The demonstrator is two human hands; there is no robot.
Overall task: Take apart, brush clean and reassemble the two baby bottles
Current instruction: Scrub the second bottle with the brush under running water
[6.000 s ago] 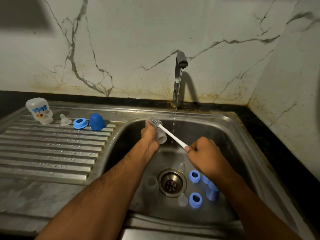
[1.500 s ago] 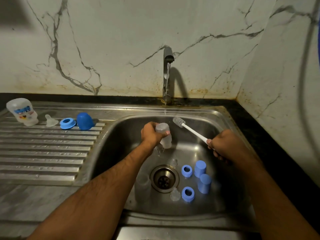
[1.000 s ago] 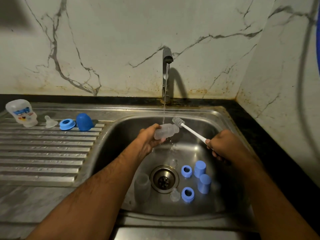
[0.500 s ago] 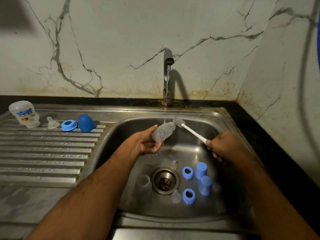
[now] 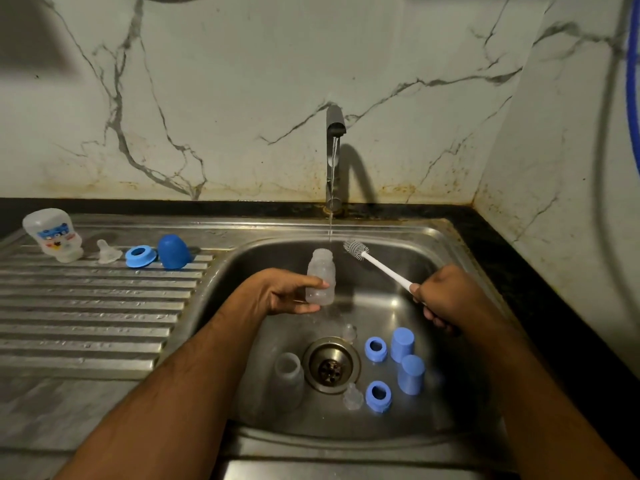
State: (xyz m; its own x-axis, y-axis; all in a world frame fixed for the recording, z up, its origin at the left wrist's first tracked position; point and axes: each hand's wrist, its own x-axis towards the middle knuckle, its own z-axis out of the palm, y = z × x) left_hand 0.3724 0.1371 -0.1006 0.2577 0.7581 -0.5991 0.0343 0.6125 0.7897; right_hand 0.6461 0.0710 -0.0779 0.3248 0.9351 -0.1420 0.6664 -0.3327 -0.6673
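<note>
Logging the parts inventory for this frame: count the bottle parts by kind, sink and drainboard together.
Bottle bodies: 3 (held, in the basin, printed one on the drainboard)
Blue collar rings: 3 ()
Blue caps: 3 ()
Clear teats: 3 ()
Total: 12

A steel sink (image 5: 450, 237) is set in a dark counter (image 5: 519, 258), with a ribbed draining board (image 5: 86, 306) on its left side and a round drain (image 5: 330, 365) in the bottom of the basin. A grey tap (image 5: 334, 157) stands behind the basin, and a thin stream of water (image 5: 330, 223) runs down from it. The wall (image 5: 225, 81) behind is of pale marble with dark veins and brown stains near the bottom, and a blue hose (image 5: 633, 81) hangs at the far right edge.
</note>
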